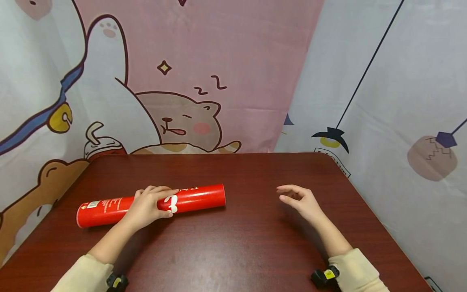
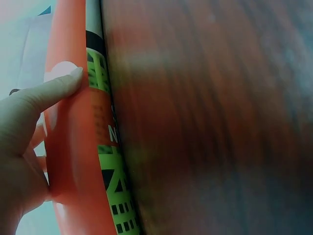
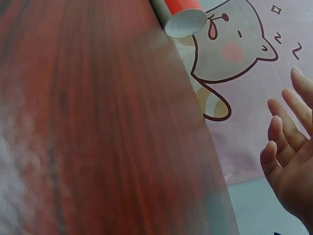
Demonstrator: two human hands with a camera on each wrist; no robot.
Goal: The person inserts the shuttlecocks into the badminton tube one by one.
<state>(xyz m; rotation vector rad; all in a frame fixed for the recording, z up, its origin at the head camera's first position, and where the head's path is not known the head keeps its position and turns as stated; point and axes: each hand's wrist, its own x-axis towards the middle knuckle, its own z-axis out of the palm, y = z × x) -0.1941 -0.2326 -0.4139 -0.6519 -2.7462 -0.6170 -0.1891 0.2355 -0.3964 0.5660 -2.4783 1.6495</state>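
Observation:
A long red cylindrical tube (image 1: pixel 200 197) with a white mark and a barcode lies on its side across the left half of the table. My left hand (image 1: pixel 147 205) grips it from above near its middle, fingers over the far side and thumb on the near side. In the left wrist view, the tube (image 2: pixel 73 147) also shows a green and black printed strip low on its side. My right hand (image 1: pixel 297 198) hovers above the right of the table, fingers relaxed and holding nothing. Its wrist view shows the tube's pale round end (image 3: pixel 186 23), apart from the fingers.
The dark reddish-brown wooden table (image 1: pixel 248 243) has its back edge close to a hanging cloth (image 1: pixel 255 61) printed with cartoon animals. The cloth continues along the left and right sides. Black wrist devices (image 1: pixel 324 275) are strapped at both sleeves.

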